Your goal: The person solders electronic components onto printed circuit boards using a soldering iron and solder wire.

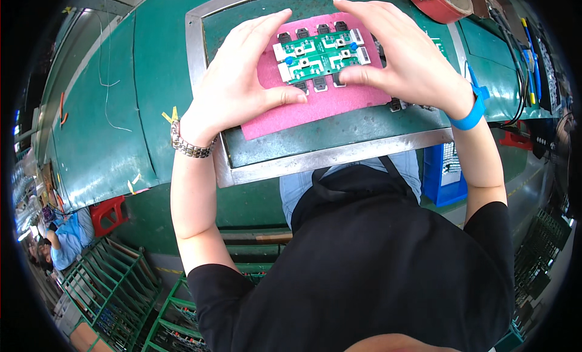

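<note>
A green circuit board (324,62) with white and blue parts lies on a pink foam sheet (273,121). Black components (320,83) stick out along its near and far edges. On the board's left side is my left hand (242,79), its thumb stretched over the foam by the near components and its fingers reaching toward the far edge. My right hand (406,61) curves round the other side, thumb tip at a near black component; whether it touches is unclear. Both hands have thumb and fingers spread apart, with nothing seen gripped.
A metal frame (339,150) surrounds the foam on the green-covered bench (109,109). Dark parts (397,104) lie by my right wrist. A red round container (445,7) stands at the far right. Below are a blue bin (445,197), green racks (112,282) and a red stool (109,215). Another person (70,234) is at far left.
</note>
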